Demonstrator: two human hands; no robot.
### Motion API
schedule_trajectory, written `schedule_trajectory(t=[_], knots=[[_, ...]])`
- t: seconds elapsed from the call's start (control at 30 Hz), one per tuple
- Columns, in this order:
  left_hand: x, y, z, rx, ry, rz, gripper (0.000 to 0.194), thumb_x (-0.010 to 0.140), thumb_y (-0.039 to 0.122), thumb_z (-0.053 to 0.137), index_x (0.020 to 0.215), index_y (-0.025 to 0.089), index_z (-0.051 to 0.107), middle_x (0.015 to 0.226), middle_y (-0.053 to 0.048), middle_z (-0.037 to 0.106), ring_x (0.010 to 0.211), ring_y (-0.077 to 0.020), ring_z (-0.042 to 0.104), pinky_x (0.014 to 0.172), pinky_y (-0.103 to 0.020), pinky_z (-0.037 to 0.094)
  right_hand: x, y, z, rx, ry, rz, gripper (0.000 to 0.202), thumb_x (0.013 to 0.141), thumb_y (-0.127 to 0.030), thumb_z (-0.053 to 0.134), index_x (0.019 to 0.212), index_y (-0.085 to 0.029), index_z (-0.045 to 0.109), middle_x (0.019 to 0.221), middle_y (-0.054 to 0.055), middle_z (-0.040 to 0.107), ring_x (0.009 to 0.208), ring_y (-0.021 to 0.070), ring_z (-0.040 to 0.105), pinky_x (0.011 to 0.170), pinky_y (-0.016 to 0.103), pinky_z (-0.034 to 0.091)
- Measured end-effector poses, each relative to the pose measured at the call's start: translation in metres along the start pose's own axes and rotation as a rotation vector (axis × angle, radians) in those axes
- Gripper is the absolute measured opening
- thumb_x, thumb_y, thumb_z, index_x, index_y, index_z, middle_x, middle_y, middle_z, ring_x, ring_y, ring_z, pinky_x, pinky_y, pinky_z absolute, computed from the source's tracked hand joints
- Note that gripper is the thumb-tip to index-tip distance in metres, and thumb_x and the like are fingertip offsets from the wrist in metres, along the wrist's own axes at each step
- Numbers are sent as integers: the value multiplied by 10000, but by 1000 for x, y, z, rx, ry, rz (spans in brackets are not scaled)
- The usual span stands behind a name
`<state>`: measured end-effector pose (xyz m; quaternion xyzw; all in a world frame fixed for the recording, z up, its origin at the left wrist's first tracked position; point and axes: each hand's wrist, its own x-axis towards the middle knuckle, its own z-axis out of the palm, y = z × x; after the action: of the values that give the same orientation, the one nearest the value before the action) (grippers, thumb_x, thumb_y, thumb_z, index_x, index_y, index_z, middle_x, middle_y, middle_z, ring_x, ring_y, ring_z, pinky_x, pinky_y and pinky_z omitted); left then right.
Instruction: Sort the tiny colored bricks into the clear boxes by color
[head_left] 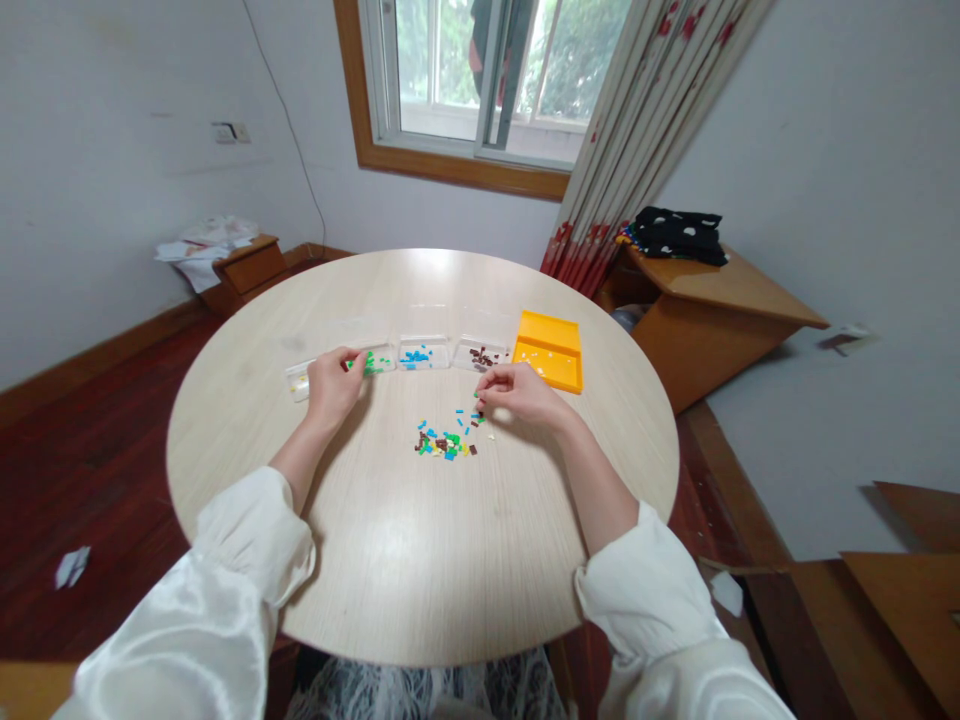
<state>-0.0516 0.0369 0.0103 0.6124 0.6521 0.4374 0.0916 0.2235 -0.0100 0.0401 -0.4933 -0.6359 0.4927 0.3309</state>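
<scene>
My left hand (335, 385) is closed in a pinch at the near left edge of a clear box with green toy bricks (377, 362); whatever its fingertips hold is too small to make out. In a pinch, my right hand (525, 393) has a small green toy brick (476, 394) at its fingertips, above the table. Just below and left of it lies a mixed pile of toy bricks (442, 445) in blue, green, brown and yellow, with a few scattered towards the hand.
Along the far side stand a clear box with yellowish bricks (298, 384), one with blue bricks (417, 356), one with brown bricks (486, 357), and an open yellow case (551, 325) with white bricks. All rest on a round wooden table (420, 560). Wooden cabinets (727, 300) stand beyond it.
</scene>
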Motion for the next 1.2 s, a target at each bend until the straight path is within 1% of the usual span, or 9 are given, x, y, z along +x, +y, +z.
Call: schedule_trajectory(t=[0.1, 0.3, 0.43, 0.63, 0.77, 0.87, 1.0, 1.1, 1.2], knots=[[-8, 8, 3, -48, -42, 84, 186, 746, 297, 565, 752, 162, 691, 691, -30, 663, 615, -150, 523, 625, -266, 389, 2, -1, 5, 93, 40, -31, 101, 682, -182, 628, 736, -163, 545, 632, 3, 626, 623, 124, 634, 664, 292, 503], [-39, 36, 17, -235, -219, 432, 109, 751, 257, 622, 803, 179, 678, 827, -53, 697, 784, -173, 576, 732, -301, 432, 9, 0, 27, 240, 50, -82, 219, 656, -239, 681, 728, -188, 479, 634, -36, 603, 622, 120, 640, 624, 273, 506], [-52, 45, 24, -266, -278, 513, 90, 773, 239, 623, 819, 185, 679, 840, -52, 701, 819, -179, 591, 791, -333, 435, 10, 2, 39, 248, 43, -112, 300, 623, -313, 727, 696, -188, 464, 637, -37, 614, 646, 118, 649, 648, 257, 497], [-54, 46, 25, -288, -324, 549, 95, 785, 237, 620, 827, 198, 695, 832, -52, 689, 809, -181, 584, 766, -331, 440, 11, 8, 43, 276, 55, -137, 376, 592, -411, 750, 679, -195, 455, 681, -21, 642, 683, 130, 657, 685, 272, 502], [-55, 48, 23, -290, -334, 563, 85, 791, 231, 612, 799, 198, 690, 810, -46, 681, 804, -178, 577, 755, -325, 437, 13, 10, 44, 256, 37, -139, 362, 603, -410, 737, 673, -193, 456, 677, -24, 635, 690, 128, 651, 690, 274, 497], [-55, 50, 23, -287, -331, 557, 77, 794, 227, 607, 776, 201, 677, 799, -37, 679, 798, -174, 577, 761, -324, 431, 12, 8, 38, 203, 37, -143, 309, 641, -383, 702, 685, -193, 463, 706, -13, 635, 714, 129, 640, 692, 277, 488], [-50, 46, 20, -285, -267, 515, 68, 776, 216, 616, 722, 190, 646, 783, -35, 674, 799, -172, 570, 766, -323, 424, 6, 3, 15, -87, 49, -170, 154, 666, -277, 658, 688, -175, 545, 698, -4, 603, 651, 106, 561, 645, 258, 449], [-38, 38, 16, -244, -173, 404, 63, 754, 213, 625, 697, 187, 631, 759, -31, 663, 775, -172, 555, 720, -310, 418, 1, 3, -1, -307, -48, -122, 65, 655, -207, 639, 664, -155, 602, 654, 0, 584, 604, 100, 505, 588, 242, 408], [-24, 28, 10, -177, -65, 274, 74, 735, 225, 634, 672, 188, 620, 738, -25, 651, 747, -170, 540, 699, -302, 408, -1, 4, -8, -446, -127, -57, 29, 631, -144, 626, 656, -144, 640, 614, -3, 578, 578, 98, 484, 557, 233, 375]])
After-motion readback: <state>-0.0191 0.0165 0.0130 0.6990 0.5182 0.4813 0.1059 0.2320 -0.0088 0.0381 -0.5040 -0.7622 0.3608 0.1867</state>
